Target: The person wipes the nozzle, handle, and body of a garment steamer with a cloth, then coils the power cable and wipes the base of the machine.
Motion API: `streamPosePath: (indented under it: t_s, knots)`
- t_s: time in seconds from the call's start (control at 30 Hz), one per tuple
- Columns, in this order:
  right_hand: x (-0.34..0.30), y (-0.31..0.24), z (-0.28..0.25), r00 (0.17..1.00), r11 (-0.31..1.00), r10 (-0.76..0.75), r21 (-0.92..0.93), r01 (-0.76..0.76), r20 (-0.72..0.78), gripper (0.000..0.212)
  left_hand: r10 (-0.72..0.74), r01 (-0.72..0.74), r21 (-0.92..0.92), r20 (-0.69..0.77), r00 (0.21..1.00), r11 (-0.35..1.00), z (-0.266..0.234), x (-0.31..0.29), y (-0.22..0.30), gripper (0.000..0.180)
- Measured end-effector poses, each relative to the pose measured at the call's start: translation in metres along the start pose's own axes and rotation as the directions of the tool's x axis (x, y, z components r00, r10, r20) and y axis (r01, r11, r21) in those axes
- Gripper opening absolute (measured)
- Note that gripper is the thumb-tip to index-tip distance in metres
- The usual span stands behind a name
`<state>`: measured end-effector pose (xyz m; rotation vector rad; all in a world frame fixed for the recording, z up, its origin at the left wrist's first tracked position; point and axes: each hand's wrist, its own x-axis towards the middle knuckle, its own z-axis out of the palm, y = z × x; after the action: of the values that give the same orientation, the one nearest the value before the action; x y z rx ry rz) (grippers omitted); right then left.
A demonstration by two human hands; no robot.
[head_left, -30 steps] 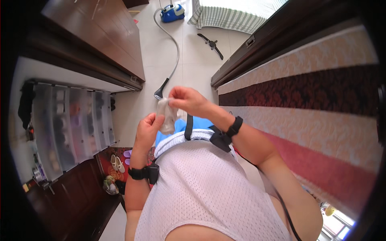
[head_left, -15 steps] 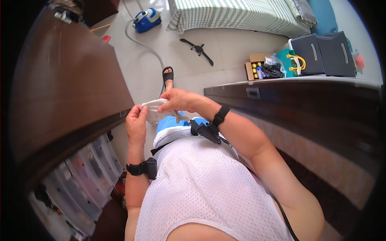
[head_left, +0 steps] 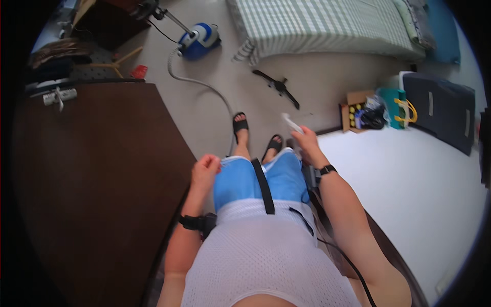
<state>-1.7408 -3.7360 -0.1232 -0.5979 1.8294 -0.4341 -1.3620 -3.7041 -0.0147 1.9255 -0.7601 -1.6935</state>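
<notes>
My right hand (head_left: 307,144) is closed on a small white cloth (head_left: 291,123), which sticks out past the fingers above the floor. The cloth looks narrow and bunched, and its edges are blurred. On the other side, my left hand (head_left: 205,170) hangs by the left leg of the blue shorts (head_left: 234,181). Its fingers are curled together, with nothing visible in them. The two hands are well apart, on either side of my legs.
A dark brown cabinet (head_left: 97,169) stands at left, a white-topped surface (head_left: 399,189) at right. Ahead are a blue vacuum cleaner (head_left: 202,43) with a grey hose (head_left: 212,89), a black bar-shaped object (head_left: 279,87), a bed (head_left: 327,30) and a cardboard box (head_left: 353,123) holding bottles.
Both hands held the cloth before; now only the right does, having moved right with it. The left has let go. The view has shifted, showing more of the white top and both feet.
</notes>
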Motion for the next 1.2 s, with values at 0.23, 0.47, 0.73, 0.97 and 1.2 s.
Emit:
streamPosePath:
  t_s: [0.23,0.47,0.73,0.97,1.2]
  knots:
    - [0.089,0.045,-0.04,0.985,0.974,0.032,-0.216,-0.069,-0.171,0.046,-0.107,0.099,0.17,0.036,0.994,0.98,0.028,0.036,0.05,0.02]
    - [0.186,0.091,-0.051,0.991,0.918,0.029,-0.388,-0.078,-0.129,0.044,-0.272,0.259,0.172,0.061,0.96,0.951,0.089,0.077,0.039,0.016]
    - [0.322,0.15,-0.034,0.988,0.877,0.131,-0.455,-0.151,-0.075,0.041,-0.493,0.457,0.222,0.154,0.856,0.862,0.157,0.121,-0.032,0.016]
    - [0.454,0.191,0.0,0.999,0.866,0.033,-0.498,-0.044,-0.032,0.049,-0.626,0.627,0.049,0.143,0.766,0.778,0.194,0.172,-0.072,0.015]
    - [0.563,0.213,0.061,0.999,0.777,0.023,-0.63,0.002,0.031,0.05,-0.626,0.656,-0.178,0.199,0.754,0.733,0.239,0.225,-0.104,0.017]
